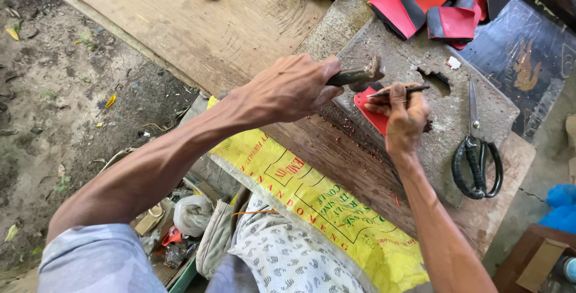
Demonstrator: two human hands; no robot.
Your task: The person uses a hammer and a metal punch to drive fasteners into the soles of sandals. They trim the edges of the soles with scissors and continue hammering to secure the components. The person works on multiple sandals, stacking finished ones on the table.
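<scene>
While gripped, hammer (360, 76), perhaps punch (399, 91).

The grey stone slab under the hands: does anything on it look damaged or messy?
Yes. The grey stone slab has a ragged dark hole just beyond the red cut piece, and small red shavings lie scattered over its surface.

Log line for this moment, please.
left hand: grips hammer | right hand: holds thin punch on red piece | scissors: idle on stone slab
</scene>
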